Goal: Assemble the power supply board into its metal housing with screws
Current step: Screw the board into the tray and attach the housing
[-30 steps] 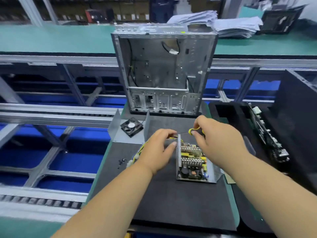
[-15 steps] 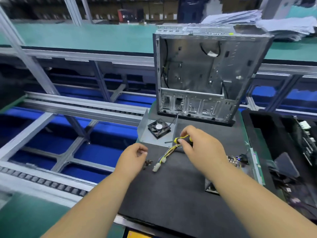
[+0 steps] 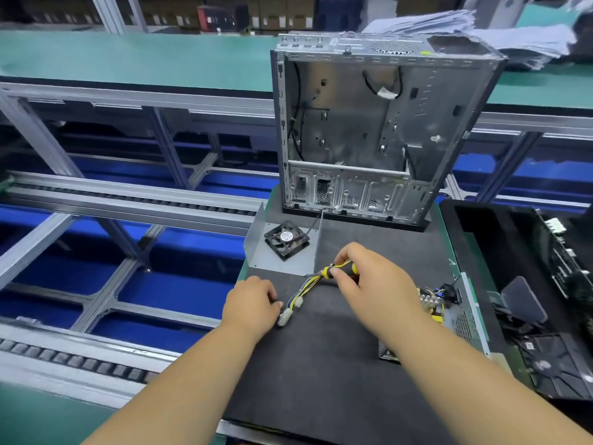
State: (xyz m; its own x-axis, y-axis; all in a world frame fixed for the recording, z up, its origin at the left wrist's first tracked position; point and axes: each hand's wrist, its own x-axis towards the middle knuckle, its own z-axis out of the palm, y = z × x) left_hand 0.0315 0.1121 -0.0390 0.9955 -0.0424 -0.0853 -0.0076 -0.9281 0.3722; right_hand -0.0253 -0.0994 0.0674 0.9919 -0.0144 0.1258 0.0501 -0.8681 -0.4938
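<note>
right hand [image 3: 369, 284] grips screwdriver [image 3: 337, 270]; left hand [image 3: 252, 305] curled on mat [image 3: 321, 364] beside wires [image 3: 298, 297], its grip cannot be told.

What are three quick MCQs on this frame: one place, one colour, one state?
1. Where does the fan lie?
A. in the open metal housing
B. inside the computer case
C. in the black tray

2. What colour is the screwdriver handle?
A. red
B. yellow and black
C. blue

3. What is the right hand doing?
A. resting open
B. gripping the screwdriver
C. lifting the fan

Key: 1 A, the fan sits between the housing's bent walls; 2 B, yellow and black bands show between the fingers; 3 B, fingers curl round the handle.
</note>
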